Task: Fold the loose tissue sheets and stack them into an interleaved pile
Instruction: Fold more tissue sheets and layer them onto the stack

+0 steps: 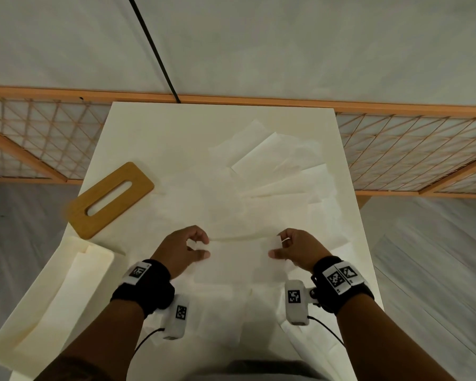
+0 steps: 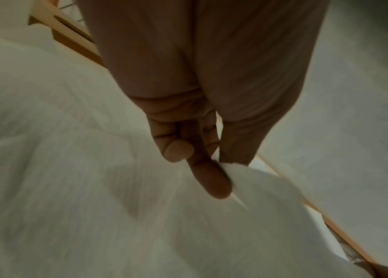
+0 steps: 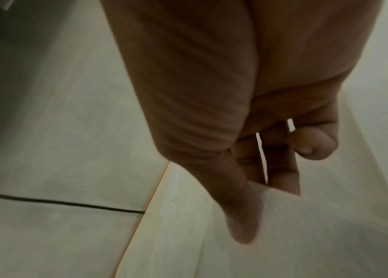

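Note:
A white tissue sheet [image 1: 238,253] hangs stretched between my two hands over the near middle of the white table [image 1: 138,125]. My left hand [image 1: 188,247] pinches its left edge between thumb and curled fingers, and the left wrist view shows the tissue sheet [image 2: 254,190] caught under the left hand's [image 2: 214,169] fingertips. My right hand [image 1: 289,247] pinches the right edge; in the right wrist view the tissue sheet [image 3: 283,216] covers the thumb tip of the right hand [image 3: 259,188]. Several loose tissue sheets [image 1: 275,166] lie scattered across the table behind.
A wooden tissue-box lid [image 1: 109,199] with an oval slot lies at the table's left. A cream open box [image 1: 52,295] sits at the near left corner. More tissues lie under my wrists. An orange lattice rail [image 1: 412,158] runs behind the table.

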Demonstrator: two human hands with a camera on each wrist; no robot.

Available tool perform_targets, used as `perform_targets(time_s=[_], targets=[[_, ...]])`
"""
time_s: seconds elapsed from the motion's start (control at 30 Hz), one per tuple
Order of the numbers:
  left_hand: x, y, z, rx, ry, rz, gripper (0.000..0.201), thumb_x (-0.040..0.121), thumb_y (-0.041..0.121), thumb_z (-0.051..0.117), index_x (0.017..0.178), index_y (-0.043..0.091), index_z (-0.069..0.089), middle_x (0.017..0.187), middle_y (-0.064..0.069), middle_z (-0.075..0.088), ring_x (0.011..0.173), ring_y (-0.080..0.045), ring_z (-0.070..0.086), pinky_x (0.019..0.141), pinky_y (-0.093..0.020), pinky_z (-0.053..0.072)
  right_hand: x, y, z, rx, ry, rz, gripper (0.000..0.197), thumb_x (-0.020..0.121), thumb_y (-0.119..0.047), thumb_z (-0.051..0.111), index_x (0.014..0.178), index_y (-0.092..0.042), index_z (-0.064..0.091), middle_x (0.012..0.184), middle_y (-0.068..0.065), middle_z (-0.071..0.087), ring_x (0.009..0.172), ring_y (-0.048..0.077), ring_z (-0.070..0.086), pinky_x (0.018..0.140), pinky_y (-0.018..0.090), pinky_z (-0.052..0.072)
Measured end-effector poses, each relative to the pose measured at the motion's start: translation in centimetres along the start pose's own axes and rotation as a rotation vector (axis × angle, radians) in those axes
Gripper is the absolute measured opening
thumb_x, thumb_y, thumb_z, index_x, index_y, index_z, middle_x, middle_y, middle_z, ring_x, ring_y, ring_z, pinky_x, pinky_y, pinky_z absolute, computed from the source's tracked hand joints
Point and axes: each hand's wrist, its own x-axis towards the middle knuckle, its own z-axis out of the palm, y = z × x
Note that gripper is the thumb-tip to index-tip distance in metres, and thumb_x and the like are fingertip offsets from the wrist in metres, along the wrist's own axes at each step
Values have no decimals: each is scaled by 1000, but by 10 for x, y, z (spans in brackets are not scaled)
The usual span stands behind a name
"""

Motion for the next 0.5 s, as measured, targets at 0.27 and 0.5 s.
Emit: perform_targets(time_s=[0.27,0.5], targets=[[0,-7,20,174,16,11,24,82,21,79,86,33,59,94,7,56,74,-8,57,70,-25,41,10,3,17,-248,64,66,41,70,-28,90,95,-12,62,92,3,69,83,21,65,74,32,55],[8,-8,19,287,37,31,22,79,32,79,86,33,58,105,15,45,90,-9,56,79,-29,48,15,-18,16,-284,240,56,42,74,-40,86,89,-21,52,87,-6,58,84,15,56,66,24,41]])
